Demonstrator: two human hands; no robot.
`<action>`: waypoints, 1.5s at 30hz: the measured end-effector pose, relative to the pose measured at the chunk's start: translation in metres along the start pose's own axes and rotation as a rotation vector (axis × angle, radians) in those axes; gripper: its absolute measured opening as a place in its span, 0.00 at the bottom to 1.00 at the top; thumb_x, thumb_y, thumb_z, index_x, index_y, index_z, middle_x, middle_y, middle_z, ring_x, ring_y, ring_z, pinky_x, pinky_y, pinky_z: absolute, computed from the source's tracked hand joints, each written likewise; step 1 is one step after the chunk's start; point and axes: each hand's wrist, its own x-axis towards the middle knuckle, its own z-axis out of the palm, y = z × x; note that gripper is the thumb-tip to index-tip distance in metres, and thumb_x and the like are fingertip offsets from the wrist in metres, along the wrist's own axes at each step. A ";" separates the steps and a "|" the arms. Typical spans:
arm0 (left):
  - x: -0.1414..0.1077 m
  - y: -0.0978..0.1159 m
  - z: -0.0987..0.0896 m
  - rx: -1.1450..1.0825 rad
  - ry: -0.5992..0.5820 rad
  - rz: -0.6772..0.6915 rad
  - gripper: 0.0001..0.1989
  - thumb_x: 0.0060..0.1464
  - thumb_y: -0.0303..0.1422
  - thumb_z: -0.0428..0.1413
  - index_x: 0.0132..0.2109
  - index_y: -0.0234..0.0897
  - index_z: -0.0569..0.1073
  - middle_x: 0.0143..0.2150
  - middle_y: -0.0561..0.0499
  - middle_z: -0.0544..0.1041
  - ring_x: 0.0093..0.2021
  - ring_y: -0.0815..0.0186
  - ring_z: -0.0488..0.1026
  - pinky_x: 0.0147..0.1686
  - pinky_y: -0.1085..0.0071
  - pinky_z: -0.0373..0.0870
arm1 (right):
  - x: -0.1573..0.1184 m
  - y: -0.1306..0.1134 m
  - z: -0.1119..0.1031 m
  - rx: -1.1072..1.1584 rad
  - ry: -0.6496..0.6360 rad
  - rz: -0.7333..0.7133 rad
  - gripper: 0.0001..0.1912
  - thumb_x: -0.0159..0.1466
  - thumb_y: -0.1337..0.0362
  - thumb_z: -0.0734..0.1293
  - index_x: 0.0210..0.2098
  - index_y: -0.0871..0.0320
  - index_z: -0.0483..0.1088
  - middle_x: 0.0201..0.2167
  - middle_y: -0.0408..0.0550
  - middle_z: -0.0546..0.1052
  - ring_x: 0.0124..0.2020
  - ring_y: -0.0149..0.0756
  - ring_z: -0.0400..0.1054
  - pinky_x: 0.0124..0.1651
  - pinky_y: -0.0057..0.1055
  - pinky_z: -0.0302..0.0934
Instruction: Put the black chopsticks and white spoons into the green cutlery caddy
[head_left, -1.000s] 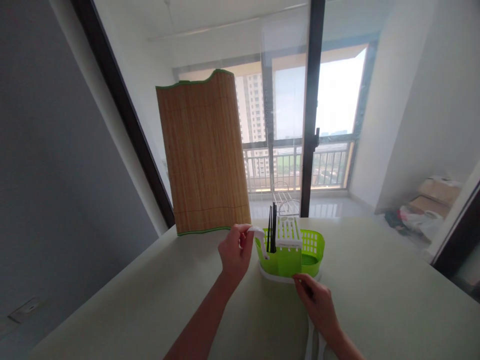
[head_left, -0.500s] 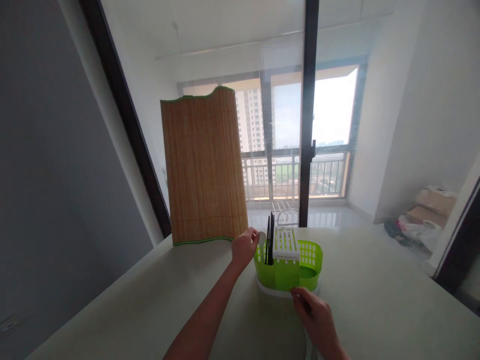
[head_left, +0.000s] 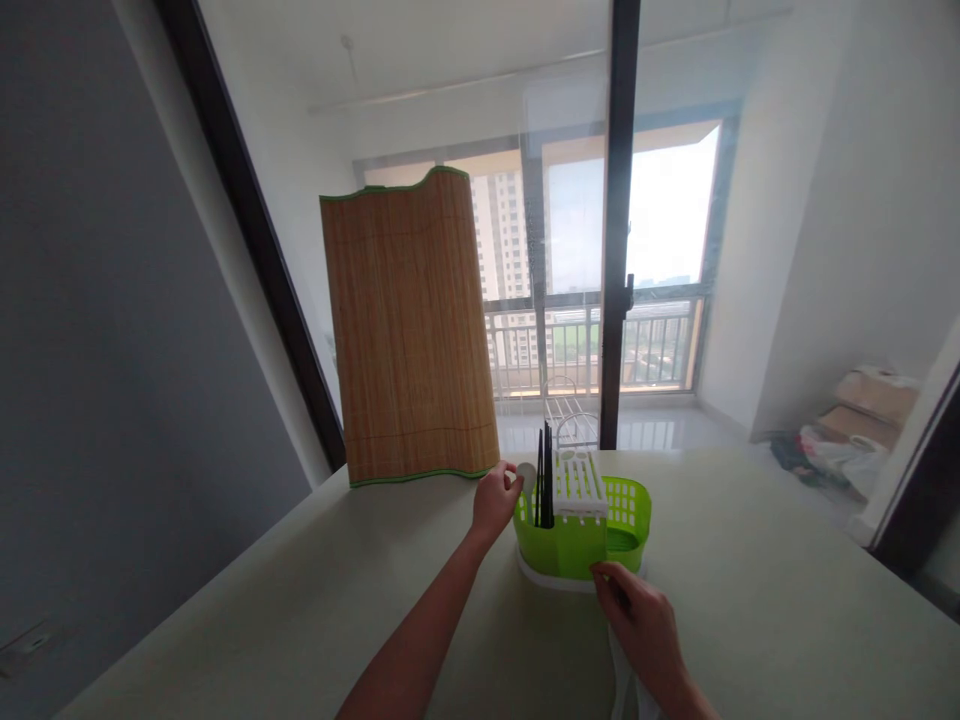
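Note:
A green cutlery caddy (head_left: pixel 577 550) on a white base stands on the table, with several black chopsticks (head_left: pixel 545 485) upright in its left part. A white slotted rack (head_left: pixel 581 485) sits over its middle. At its left rim, my left hand (head_left: pixel 495 503) pinches a white spoon (head_left: pixel 527 478), bowl up, its lower part inside the caddy. My right hand (head_left: pixel 641 615) is closed by the caddy's front right, fingertips pressed together near the base. Pale, long handle-like pieces (head_left: pixel 621 670) show below that hand; whether it grips them is unclear.
A bamboo mat (head_left: pixel 409 330) with green edging stands upright at the back left of the pale table (head_left: pixel 285 600). Behind the table is a glass door with a dark frame (head_left: pixel 619 230). Beyond the glass stand a white wire rack (head_left: pixel 574 415) and a heap of boxes and bags (head_left: pixel 855 430).
The view has shifted slightly, so the caddy sits a little further right. More of the spoon's bowl now shows beside my left fingers. My right hand stays by the caddy's front.

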 end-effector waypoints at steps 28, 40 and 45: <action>-0.104 -0.055 0.037 -0.354 0.095 -0.041 0.17 0.62 0.41 0.44 0.49 0.39 0.71 0.32 0.53 0.74 0.27 0.69 0.70 0.29 0.75 0.63 | 0.019 -0.006 -0.041 -0.134 -0.455 0.082 0.17 0.64 0.55 0.59 0.28 0.55 0.75 0.18 0.42 0.69 0.23 0.36 0.63 0.26 0.32 0.56; -0.104 -0.056 0.042 -0.311 0.008 -0.014 0.16 0.63 0.39 0.43 0.49 0.39 0.70 0.26 0.56 0.72 0.24 0.70 0.68 0.26 0.75 0.57 | 0.158 -0.162 -0.087 -0.594 0.083 -0.625 0.12 0.69 0.60 0.60 0.40 0.57 0.74 0.26 0.43 0.75 0.29 0.35 0.66 0.40 0.35 0.52; -0.106 -0.057 0.046 -0.285 0.045 0.013 0.19 0.62 0.37 0.44 0.57 0.38 0.65 0.28 0.56 0.73 0.23 0.71 0.68 0.25 0.76 0.58 | 0.179 -0.152 -0.044 -1.021 -0.144 -0.563 0.12 0.69 0.66 0.59 0.35 0.57 0.73 0.29 0.45 0.78 0.32 0.37 0.66 0.41 0.37 0.48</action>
